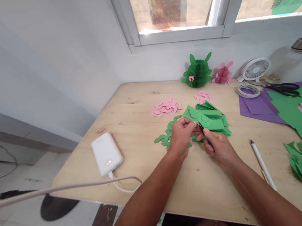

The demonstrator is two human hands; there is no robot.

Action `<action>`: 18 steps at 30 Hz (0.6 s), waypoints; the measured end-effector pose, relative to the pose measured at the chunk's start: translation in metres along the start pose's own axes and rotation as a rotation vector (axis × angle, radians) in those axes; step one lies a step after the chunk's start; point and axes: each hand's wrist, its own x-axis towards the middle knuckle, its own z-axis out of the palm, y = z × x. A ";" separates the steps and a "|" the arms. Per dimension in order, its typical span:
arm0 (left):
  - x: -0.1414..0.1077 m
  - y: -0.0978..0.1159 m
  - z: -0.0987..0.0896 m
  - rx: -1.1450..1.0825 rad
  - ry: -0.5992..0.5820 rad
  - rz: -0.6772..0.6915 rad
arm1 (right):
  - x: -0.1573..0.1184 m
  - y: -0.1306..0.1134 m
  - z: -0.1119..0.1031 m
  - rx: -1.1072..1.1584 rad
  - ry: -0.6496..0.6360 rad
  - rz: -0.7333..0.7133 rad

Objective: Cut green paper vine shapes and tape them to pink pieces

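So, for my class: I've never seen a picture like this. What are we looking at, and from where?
There's no machine here: one person works bare-handed, seen from a camera worn on their head, looking forward and down. The left fingers pinch green paper; the right fingers hold a slim dark tool, probably scissors. On the wooden table lie pink cutouts, green cutouts, a white power bank and a white pen. Near the wall stand a green honeycomb-paper figure, a pink honeycomb-paper figure and a small fan.

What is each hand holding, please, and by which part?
The left hand pinches green paper by its near edge; the right hand grips a dark tool, held part hidden.
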 end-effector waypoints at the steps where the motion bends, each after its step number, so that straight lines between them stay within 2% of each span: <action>1: 0.000 0.000 0.000 -0.002 0.001 -0.002 | 0.000 0.000 0.000 -0.001 0.001 -0.003; 18: -0.001 -0.002 0.001 -0.027 0.015 -0.019 | 0.002 0.004 -0.001 0.003 0.021 -0.014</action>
